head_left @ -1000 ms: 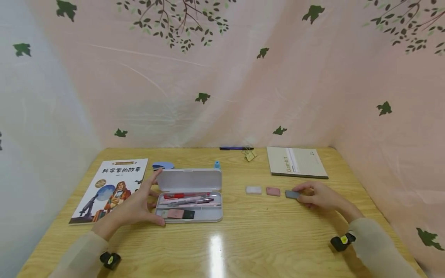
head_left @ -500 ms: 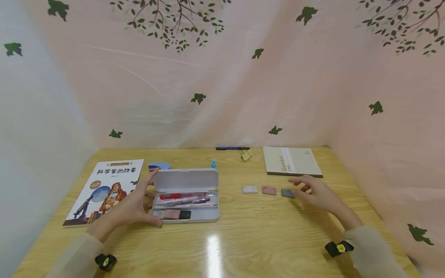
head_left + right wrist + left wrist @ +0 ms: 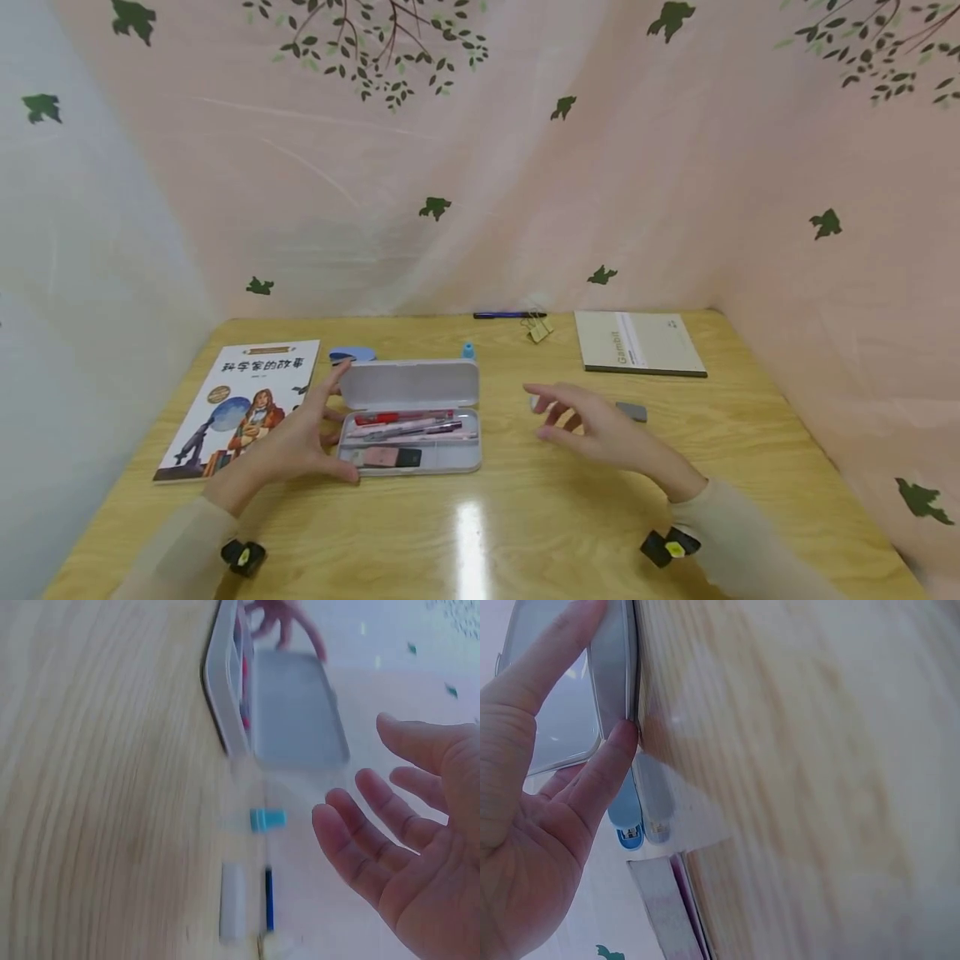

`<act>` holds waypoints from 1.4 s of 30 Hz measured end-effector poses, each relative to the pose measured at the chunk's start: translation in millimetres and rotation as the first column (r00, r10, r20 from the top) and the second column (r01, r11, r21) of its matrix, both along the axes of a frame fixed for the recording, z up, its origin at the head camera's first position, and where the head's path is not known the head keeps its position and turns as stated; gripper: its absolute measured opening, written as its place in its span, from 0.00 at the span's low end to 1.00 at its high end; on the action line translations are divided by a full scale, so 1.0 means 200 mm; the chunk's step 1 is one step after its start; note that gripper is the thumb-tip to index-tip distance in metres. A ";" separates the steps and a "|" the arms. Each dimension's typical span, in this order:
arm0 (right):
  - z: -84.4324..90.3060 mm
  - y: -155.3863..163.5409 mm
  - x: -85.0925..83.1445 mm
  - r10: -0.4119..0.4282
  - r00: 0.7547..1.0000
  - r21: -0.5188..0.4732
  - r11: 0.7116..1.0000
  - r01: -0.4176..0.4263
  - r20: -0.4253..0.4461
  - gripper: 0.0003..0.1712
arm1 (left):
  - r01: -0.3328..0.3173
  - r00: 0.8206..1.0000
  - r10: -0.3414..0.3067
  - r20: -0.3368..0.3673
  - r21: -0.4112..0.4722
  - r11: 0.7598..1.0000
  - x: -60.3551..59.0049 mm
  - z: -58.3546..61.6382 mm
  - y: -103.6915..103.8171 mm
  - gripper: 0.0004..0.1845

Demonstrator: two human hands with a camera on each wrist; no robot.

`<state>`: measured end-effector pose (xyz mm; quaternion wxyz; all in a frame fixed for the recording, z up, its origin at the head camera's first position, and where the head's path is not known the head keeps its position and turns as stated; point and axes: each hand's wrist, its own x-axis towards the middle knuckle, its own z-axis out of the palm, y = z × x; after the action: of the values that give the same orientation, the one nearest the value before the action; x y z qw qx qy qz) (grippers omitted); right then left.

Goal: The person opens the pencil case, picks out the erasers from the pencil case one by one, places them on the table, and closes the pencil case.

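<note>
Left hand [image 3: 288,446] rests at the left end of the open pencil case [image 3: 408,429] on the bench [image 3: 525,517]: straight fingers against the raised lid, thumb at the tray's front corner. Right hand [image 3: 600,425] hovers above the bench between case and grey eraser [image 3: 632,411], grip wide, fingers spread, holding nothing. White eraser [image 3: 535,403] partly hidden behind its fingers.

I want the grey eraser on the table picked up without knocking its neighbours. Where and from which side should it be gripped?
Pinch the grey eraser across its short sides from above. It lies flat, so only a top-down grip gets at its edges. The right hand hovers open beside it.
</note>
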<state>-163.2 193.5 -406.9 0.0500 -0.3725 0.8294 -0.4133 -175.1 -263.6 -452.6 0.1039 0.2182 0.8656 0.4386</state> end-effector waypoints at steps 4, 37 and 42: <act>-0.01 -0.23 -0.01 0.091 0.992 -0.029 0.996 -0.089 0.091 0.34 | -0.010 1.000 0.010 -0.005 -0.012 1.000 0.00 0.00 0.00 0.78; -0.18 -1.00 -0.11 0.101 0.995 0.293 0.951 -0.094 -0.009 0.15 | 0.009 1.000 -0.009 -0.005 0.006 1.000 -0.01 0.00 0.00 0.79; -0.17 -1.02 -0.09 0.083 0.997 0.318 0.945 -0.075 -0.011 0.18 | 0.012 1.000 -0.012 -0.010 0.013 1.000 -0.01 -0.01 0.00 0.79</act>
<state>-180.3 -9.5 -441.3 0.1159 -0.3974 0.8701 -0.2676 -176.9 -264.2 -454.1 0.1007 0.2263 0.8619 0.4425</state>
